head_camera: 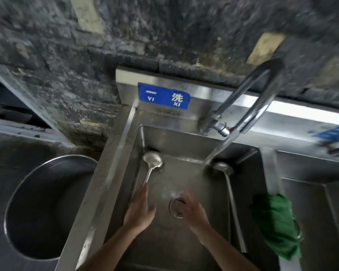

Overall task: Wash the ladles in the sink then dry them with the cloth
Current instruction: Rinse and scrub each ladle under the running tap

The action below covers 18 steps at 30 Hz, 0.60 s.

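Nearby, green cloth (274, 225) drapes the sink (270, 169) divider (tap (248, 98) running).

Both bare forearms reach forward and down, converging slightly. The left hand (140, 207) is held flat, palm down, fingers straight and close together, pointing ahead, thumb spread out to the side. The right hand (192, 207) sits just beside it at about the same reach, angled inward, fingers loosely extended and a little blurred, gripping nothing.
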Tool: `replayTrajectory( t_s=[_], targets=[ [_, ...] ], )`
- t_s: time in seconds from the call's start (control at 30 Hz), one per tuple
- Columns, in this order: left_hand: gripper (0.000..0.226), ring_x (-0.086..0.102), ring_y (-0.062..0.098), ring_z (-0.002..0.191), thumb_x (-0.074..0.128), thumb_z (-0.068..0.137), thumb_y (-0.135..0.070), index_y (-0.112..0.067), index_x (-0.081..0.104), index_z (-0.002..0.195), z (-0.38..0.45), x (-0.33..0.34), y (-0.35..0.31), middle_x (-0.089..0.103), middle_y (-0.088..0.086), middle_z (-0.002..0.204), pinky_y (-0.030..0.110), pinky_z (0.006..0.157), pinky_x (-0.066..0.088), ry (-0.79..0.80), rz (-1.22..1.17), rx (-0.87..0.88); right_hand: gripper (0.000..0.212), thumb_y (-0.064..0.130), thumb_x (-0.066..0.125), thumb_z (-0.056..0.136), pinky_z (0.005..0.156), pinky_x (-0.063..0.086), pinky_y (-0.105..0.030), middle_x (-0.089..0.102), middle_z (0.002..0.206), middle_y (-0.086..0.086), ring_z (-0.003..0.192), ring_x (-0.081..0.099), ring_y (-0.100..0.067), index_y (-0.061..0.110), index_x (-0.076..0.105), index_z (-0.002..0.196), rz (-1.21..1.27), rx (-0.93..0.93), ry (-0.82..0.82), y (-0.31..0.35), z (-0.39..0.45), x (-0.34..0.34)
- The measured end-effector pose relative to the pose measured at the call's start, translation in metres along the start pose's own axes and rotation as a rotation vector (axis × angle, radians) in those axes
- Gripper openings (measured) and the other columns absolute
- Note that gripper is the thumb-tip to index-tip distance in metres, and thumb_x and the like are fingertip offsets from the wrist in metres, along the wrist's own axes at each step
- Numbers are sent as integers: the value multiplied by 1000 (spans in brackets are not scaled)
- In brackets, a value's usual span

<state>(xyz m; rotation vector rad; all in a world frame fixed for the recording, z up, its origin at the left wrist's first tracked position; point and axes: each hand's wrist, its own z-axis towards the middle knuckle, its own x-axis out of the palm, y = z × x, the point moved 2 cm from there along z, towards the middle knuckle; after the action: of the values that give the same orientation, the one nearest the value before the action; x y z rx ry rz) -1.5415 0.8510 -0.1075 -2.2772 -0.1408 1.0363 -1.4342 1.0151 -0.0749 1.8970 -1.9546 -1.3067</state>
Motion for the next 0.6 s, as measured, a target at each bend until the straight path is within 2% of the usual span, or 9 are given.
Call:
replayTrajectory(
  t_s=[0.1,0.2,0.27,0.33,0.4,0.5,0.53,0.6],
  targets=[
    [68,30,20,148,56,97,-28,-16,24,156,30,-38,-54,28,3,162,34,119,28,-128,-37,125,60,37,63,96,106,45,-29,63,142,2,131,59,-15,48,40,150,66,-17,-82,6,-1,-41],
    [54,48,27,135,56,96,-22,-16,43,148,57,-74,-117,50,10,148,36,111,38,-190,-75,197,63,30,65,96,103,45,-26,59,145,3,131,58,-11,39,40,154,151,-92,-163,22,7,-88],
    [43,60,29,122,56,96,-24,-20,55,139,72,-92,-157,65,13,132,37,104,45,-210,-99,252,57,25,66,97,102,46,-25,60,136,8,123,59,-7,33,45,149,215,-143,-241,38,17,-120],
    [36,64,24,117,55,97,-23,-19,61,132,86,-103,-195,68,8,127,38,102,48,-208,-163,303,46,25,67,96,105,44,-24,58,127,11,120,59,-9,33,51,139,275,-172,-352,53,28,-152],
    [36,63,21,119,56,97,-20,-15,61,133,100,-109,-228,66,6,131,40,102,49,-187,-191,359,55,30,65,98,111,46,-36,58,140,7,126,60,-15,27,44,149,312,-175,-445,69,40,-179],
    [37,64,26,117,63,94,-13,-4,61,130,121,-108,-267,67,13,128,42,101,50,-122,-223,418,64,35,58,102,107,50,-47,49,155,1,125,63,-23,24,31,158,277,-172,-484,91,56,-208],
    [33,67,26,111,65,93,-14,-3,64,124,129,-106,-275,70,12,121,37,97,52,-123,-218,422,62,35,56,103,107,50,-48,50,154,0,123,64,-25,22,31,158,261,-173,-486,96,62,-214],
    [12,70,25,93,70,90,-19,-10,71,96,138,-101,-288,75,2,92,25,75,50,-168,-178,440,52,29,52,104,102,52,-48,62,141,-1,115,67,-28,16,41,153,218,-177,-508,99,72,-222]
  ],
)
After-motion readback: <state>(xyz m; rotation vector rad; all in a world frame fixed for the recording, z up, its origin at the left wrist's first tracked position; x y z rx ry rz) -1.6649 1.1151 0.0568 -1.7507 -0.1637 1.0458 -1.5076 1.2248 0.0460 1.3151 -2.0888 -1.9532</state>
